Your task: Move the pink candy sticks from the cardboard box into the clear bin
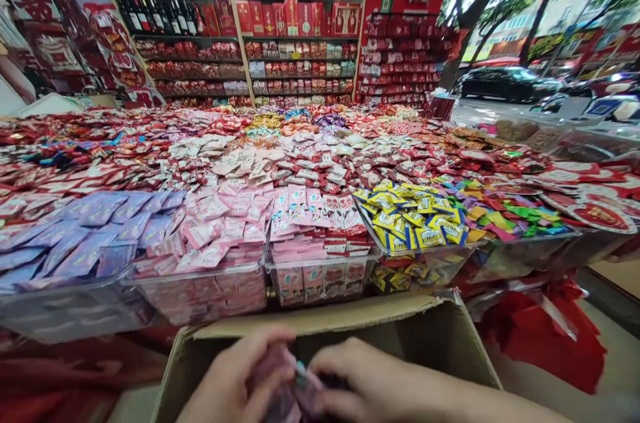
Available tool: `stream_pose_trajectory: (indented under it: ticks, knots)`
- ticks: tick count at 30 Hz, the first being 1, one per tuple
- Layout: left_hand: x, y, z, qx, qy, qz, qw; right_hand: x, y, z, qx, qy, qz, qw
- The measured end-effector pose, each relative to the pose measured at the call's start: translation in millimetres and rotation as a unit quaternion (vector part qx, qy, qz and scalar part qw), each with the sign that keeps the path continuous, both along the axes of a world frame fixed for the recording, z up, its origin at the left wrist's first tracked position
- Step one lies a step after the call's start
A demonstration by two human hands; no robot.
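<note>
My left hand (pixel 235 379) is over the cardboard box (pixel 325 324) at the bottom, its fingers curled round pink candy packets (pixel 287 403). From the other side my right hand (pixel 360 376) pinches the same small bunch, where a blue-green patch shows. Motion blurs both hands and the packets, so their number cannot be made out. Just beyond the box stands a clear bin of pink and red packets (pixel 313 223). The inside of the box is dark and partly hidden by my hands.
Along the front edge are bins of purple packets (pixel 95 229), pink packets (pixel 220 223), yellow-and-blue packets (pixel 415 216) and multicoloured sweets (pixel 515 209). Heaped wrapped sweets cover the display behind. Shelves with red boxes and bottles (pixel 160 16) rise beyond. A red bag (pixel 550 336) hangs at right.
</note>
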State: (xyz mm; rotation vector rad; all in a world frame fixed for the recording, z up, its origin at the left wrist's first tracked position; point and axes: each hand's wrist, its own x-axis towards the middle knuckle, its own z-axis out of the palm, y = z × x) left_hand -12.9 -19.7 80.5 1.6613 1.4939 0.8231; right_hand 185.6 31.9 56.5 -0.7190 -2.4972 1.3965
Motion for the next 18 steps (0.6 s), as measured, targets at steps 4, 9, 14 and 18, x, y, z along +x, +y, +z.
stream_pose_trajectory:
  ticks: [4, 9, 14, 18]
  knots:
    - [-0.4, 9.2, 16.8, -0.027, -0.134, 0.091, 0.986, 3.3, 1.4, 15.9, -0.182, 0.093, -0.096, 0.974]
    - [0.9, 13.5, 12.5, -0.026, -0.18, 0.13, 0.975, 4.0, 6.6, 18.6, -0.152, 0.103, -0.155, 0.971]
    - [1.8, 13.6, 12.3, -0.019, -0.167, 0.135, 0.977, 9.4, 8.9, 24.5, -0.196, 0.113, -0.138, 0.964]
    - [-19.1, 6.4, 6.6, 0.083, 0.016, 0.05, 0.995, 21.1, 9.9, 28.4, -0.12, -0.028, 0.011, 0.992]
